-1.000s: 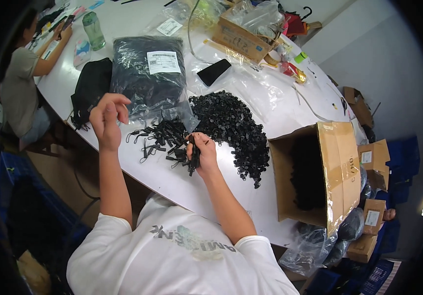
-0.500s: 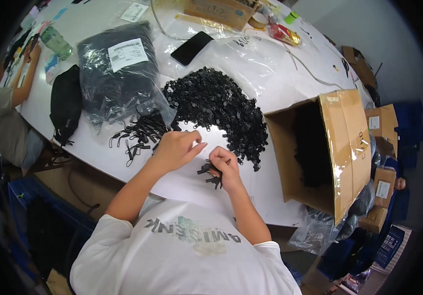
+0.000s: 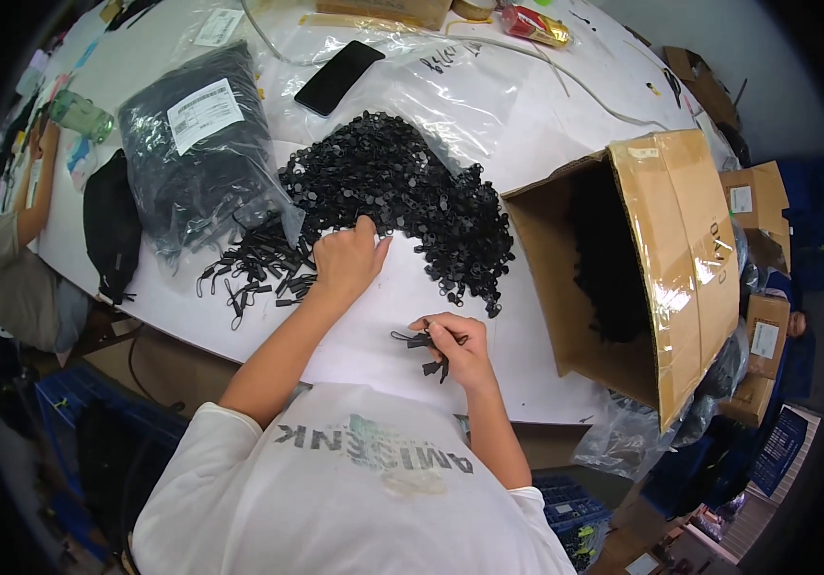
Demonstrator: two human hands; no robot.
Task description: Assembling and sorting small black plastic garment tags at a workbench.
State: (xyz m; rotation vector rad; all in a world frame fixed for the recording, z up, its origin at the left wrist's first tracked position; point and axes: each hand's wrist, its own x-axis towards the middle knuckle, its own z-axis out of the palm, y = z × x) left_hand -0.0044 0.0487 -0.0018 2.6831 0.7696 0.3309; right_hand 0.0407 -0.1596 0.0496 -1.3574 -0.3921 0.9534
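Observation:
A broad mound of small black zipper sliders [image 3: 402, 182] lies on the white table. At its near edge is my left hand [image 3: 347, 261], palm down, the thumb apart from the index finger, whose tip touches the mound; the other fingers are curled and partly hidden. Closer to my body, my right hand [image 3: 462, 353] is closed on several black zipper pulls [image 3: 423, 343], with loops and tails sticking out past the fingers. More black looped zipper pulls [image 3: 263, 264] lie in a loose heap left of my left hand.
A stuffed clear plastic bag [image 3: 191, 144] and a black pouch [image 3: 111, 225] lie to the left. Behind the mound is a black phone [image 3: 340, 79]. An open cardboard box [image 3: 661, 278] with dark contents lies on its side at right. Another person's arm [image 3: 40, 182] shows far left.
My left hand has moved forward and away from my right hand to the mound's near edge. My right hand, still holding the zipper pulls, has shifted slightly right and toward me.

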